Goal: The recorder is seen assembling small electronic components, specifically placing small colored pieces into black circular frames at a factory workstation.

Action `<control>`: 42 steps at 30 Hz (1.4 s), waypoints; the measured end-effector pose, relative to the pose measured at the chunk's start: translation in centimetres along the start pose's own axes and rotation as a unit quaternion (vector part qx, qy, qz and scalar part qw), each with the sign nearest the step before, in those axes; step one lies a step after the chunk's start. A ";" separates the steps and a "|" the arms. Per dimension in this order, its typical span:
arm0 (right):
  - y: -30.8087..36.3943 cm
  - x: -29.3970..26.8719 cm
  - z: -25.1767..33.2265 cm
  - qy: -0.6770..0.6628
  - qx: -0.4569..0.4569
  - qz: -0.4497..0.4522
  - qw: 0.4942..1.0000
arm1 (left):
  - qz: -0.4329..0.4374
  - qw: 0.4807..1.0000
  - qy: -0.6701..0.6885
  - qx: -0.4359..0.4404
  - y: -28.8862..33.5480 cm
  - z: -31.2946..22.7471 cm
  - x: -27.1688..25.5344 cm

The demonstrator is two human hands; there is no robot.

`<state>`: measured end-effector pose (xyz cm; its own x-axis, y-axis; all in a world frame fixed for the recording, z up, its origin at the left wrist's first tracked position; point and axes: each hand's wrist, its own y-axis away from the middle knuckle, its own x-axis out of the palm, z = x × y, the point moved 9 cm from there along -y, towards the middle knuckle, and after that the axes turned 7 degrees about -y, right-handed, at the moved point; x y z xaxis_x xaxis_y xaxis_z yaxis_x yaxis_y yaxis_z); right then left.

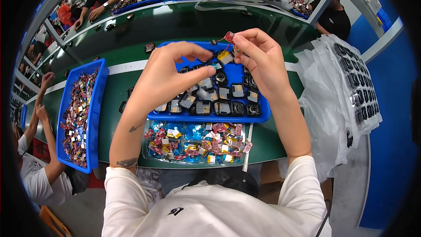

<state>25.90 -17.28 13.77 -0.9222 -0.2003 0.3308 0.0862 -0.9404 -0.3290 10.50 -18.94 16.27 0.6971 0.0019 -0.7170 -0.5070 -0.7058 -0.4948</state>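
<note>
My right hand point(265, 59) pinches a small red circuit board point(229, 37) between thumb and fingers, above the far part of a blue tray point(206, 118). Thin red wires run from the board, and a small dark round piece point(213, 42) is beside it. Just below is a silver battery with yellow tape point(225, 57); I cannot tell whether it hangs from the board. My left hand point(173, 68) is open over the tray, thumb and fingers apart, holding nothing. Black watch-like casings point(220, 77) fill the tray, many with pale rectangular inserts.
Nearest me lies a clear tray of red boards and batteries point(199, 153). A blue bin of similar parts point(98, 105) stands left. Stacked plastic trays of black casings point(357, 79) are at right. Beyond the green belt point(175, 19), co-workers sit near more blue trays; another person works at left.
</note>
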 end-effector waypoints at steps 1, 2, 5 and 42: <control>0.0 0.0 -0.4 -0.025 0.025 0.005 0.999 | -0.038 0.998 0.041 -0.011 -0.2 0.4 -0.3; 0.1 0.2 -0.5 -0.025 0.025 0.005 0.999 | -0.077 0.993 0.082 -0.022 -0.2 0.6 -0.8; 0.7 1.0 -1.1 -0.041 0.049 0.013 0.998 | -0.070 0.977 0.186 -0.081 0.0 1.1 -0.4; 0.9 2.2 1.3 0.106 -0.028 0.098 0.989 | -0.013 0.937 0.344 -0.063 0.1 0.7 0.2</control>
<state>24.43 -18.96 15.38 -0.9486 -0.3096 0.0657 0.2554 -0.8714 -0.4189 10.26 -18.56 15.71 0.8918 -0.4071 -0.1974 -0.4522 -0.7899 -0.4143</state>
